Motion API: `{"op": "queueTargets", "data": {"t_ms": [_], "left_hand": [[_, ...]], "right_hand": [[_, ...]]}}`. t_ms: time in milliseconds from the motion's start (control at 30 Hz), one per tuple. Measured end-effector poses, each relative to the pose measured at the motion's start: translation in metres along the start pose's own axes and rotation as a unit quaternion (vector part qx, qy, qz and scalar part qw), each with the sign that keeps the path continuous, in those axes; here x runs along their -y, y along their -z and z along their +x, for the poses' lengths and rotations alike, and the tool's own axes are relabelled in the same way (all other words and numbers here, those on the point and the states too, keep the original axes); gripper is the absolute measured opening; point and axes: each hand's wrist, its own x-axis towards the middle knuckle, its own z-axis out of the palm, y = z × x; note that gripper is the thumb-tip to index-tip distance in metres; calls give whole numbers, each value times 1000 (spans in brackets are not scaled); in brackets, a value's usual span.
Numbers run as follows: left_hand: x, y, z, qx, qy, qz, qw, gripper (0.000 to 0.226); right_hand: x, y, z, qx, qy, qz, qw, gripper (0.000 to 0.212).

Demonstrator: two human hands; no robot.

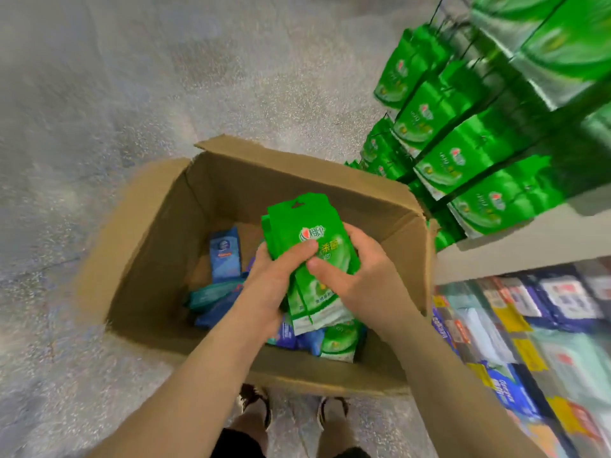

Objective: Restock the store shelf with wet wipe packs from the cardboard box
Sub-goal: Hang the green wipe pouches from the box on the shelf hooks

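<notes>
Over the open cardboard box (pixel 158 233) I hold a small stack of green wet wipe packs (pixel 307 233) upright, hang holes at the top. My left hand (pixel 271 282) grips the stack from the left, thumb across its front. My right hand (pixel 357 276) grips it from the right, thumb pressed on the front pack. Down in the box lie blue packs (pixel 224 252) and another green pack (pixel 340 342). At the upper right, rows of the same green packs (pixel 463 160) hang on the store shelf's hooks.
Under a white shelf board (pixel 515 249) on the right lie mixed blue, white and yellow packets (pixel 529 325). The box stands on a speckled grey floor (pixel 132 77). My two feet (pixel 291 408) stand just behind the box's near wall.
</notes>
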Motion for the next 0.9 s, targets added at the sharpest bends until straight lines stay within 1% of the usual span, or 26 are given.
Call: {"op": "queueTargets", "data": {"t_ms": [33,67,133,200,267,367,433,467,567,700,800,900], "left_hand": [[-1,-11,-6,19,4,8,1000,72],[-1,-22,-12,36,7,18,999,74],[-1,-45,-26,69,13,40,997,80],[2,-70,-43,97,9,67,993,81],[9,-97,-63,114,-1,84,990,75],[23,-141,-100,159,-3,119,980,67],[35,-171,-128,216,-1,148,965,44],[42,-187,-142,245,3,160,956,38],[75,-233,-180,307,-2,193,932,42],[133,-291,-221,352,-28,227,907,52],[176,-331,-244,389,-6,234,891,59],[210,-365,-265,430,16,225,874,63]], "right_hand": [[2,10,-11,-7,-3,20,1000,62],[3,20,-22,-5,-11,71,997,59],[6,43,-46,19,-35,195,980,48],[8,65,-69,33,-46,265,963,38],[6,87,-92,14,-36,274,961,34],[0,124,-126,-51,-10,296,954,32],[-9,152,-153,-89,-9,323,942,40],[-14,169,-169,-108,-12,348,931,46],[-37,222,-218,-156,-11,400,903,49],[-73,285,-279,-201,9,438,876,48],[-92,321,-321,-235,27,440,866,42],[-101,351,-359,-293,37,403,866,32]]}}
